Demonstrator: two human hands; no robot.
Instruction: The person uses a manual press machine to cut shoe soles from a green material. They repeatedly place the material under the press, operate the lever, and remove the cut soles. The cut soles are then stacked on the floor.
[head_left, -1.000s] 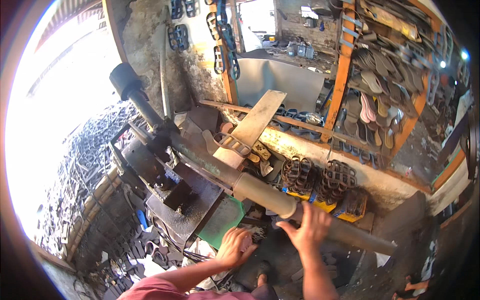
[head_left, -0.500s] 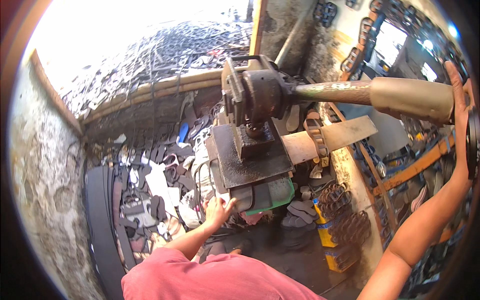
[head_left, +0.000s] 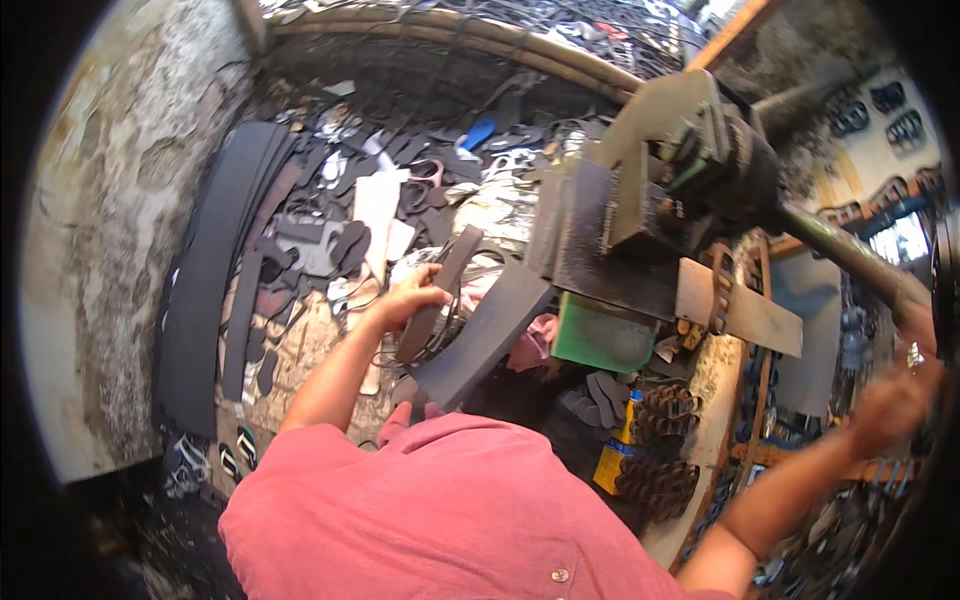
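Note:
My left hand is closed on a narrow dark strip of sole-like sheet, left of the press. A wider dark grey sheet slants from the press's near edge down toward my shirt. The heavy metal press has a dark square plate, with a green board under its near side. Its long lever runs out to the right. My right hand is near the lever's outer end, smeared by motion, so its fingers and any contact with the lever cannot be made out.
Cut scraps and sole shapes cover the ground at left, beside long stacked dark sheets. Stacked brown sandals and a yellow-blue box stand right of the press. A pale board juts out from the press.
My left hand has come away from the press edge to the left with the dark strip. The wider sheet now sticks out toward me. The lever has swung, and my right hand is lower.

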